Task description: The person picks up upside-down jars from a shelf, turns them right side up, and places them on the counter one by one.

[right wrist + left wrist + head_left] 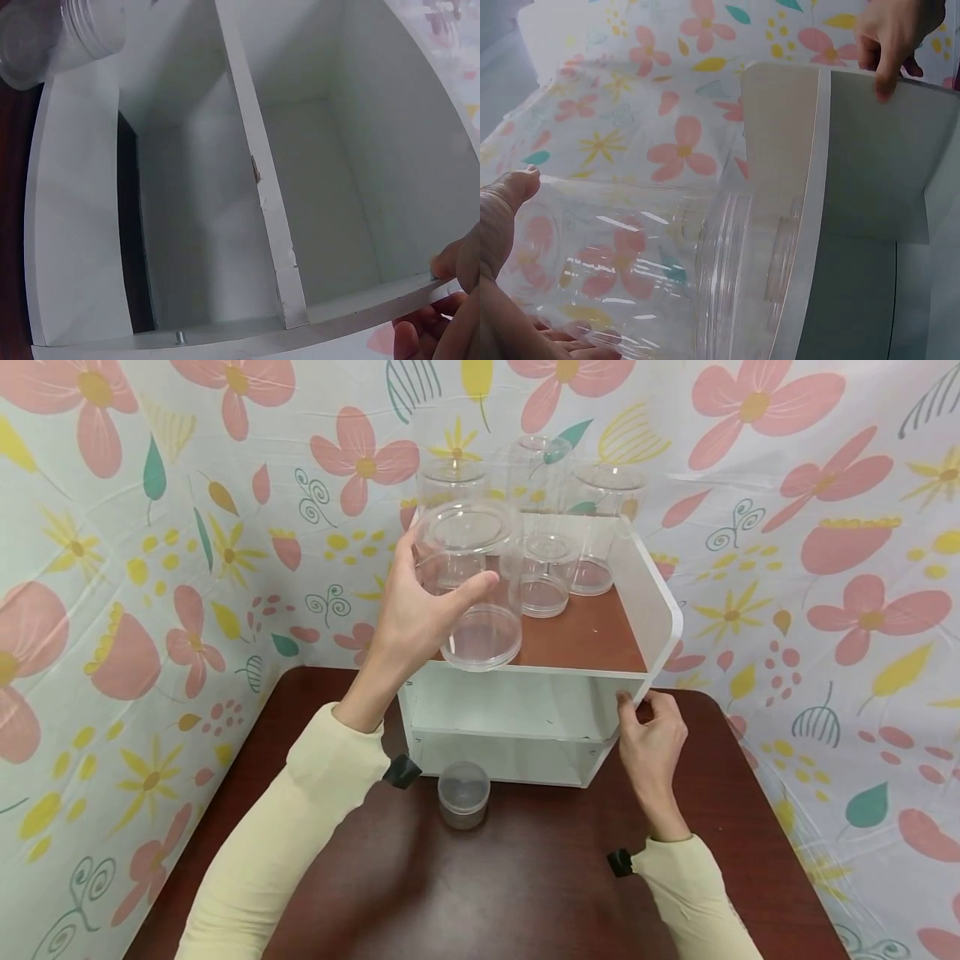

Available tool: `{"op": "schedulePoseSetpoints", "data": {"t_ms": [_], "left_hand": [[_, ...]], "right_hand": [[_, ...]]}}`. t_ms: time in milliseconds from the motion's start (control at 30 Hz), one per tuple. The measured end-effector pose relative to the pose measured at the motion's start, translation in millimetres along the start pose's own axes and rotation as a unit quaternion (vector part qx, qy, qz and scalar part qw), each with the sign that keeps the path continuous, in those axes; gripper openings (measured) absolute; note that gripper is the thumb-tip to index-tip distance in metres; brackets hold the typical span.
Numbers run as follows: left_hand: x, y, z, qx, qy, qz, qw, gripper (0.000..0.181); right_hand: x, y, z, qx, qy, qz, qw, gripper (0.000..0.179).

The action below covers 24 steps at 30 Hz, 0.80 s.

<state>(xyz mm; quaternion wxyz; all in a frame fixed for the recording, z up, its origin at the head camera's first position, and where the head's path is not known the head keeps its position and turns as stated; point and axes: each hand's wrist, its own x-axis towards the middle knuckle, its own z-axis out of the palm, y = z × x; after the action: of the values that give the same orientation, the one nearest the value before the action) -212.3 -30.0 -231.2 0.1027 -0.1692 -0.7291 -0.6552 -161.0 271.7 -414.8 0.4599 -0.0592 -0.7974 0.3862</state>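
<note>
My left hand (412,614) grips a large clear plastic jar (482,639) at the front edge of the white shelf unit's brown top (585,631). Thumb and fingers sit on either side of it; the left wrist view shows the jar (630,262) lengthwise, its ridged end close to the shelf. On the other side, my right hand (654,739) pinches the front edge of the unit's right side panel (652,593), thumb on the inner face. Behind the held jar stand several more clear jars, among them a short one (545,593) and a taller one (592,572).
A small clear jar (463,806) stands on the dark red-brown table (525,877) before the unit. Two open compartments lie under the top, divided by a chipped white shelf board (262,180). A metal peg (181,337) sticks out of the side panel. Flowered cloth (247,510) hangs behind and beside the table.
</note>
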Motion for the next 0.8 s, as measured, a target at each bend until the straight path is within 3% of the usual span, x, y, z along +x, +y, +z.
{"op": "schedulePoseSetpoints", "data": {"t_ms": [233, 333, 800], "left_hand": [[-14.5, 3.2, -5.8, -0.076, -0.019, 0.027, 0.9966, 0.099], [-22.7, 4.6, -7.8, -0.078, -0.022, 0.041, 0.9959, 0.096], [-61.7, 1.9, -16.3, -0.074, -0.039, 0.055, 0.995, 0.087]], "right_hand": [[0.2, 1.0, 0.5, -0.003, -0.001, 0.004, 1.0, 0.015], [0.1, 1.6, 1.0, -0.003, -0.002, 0.006, 1.0, 0.015], [-0.3, 0.8, 1.2, -0.003, 0.0, 0.002, 1.0, 0.016]]}}
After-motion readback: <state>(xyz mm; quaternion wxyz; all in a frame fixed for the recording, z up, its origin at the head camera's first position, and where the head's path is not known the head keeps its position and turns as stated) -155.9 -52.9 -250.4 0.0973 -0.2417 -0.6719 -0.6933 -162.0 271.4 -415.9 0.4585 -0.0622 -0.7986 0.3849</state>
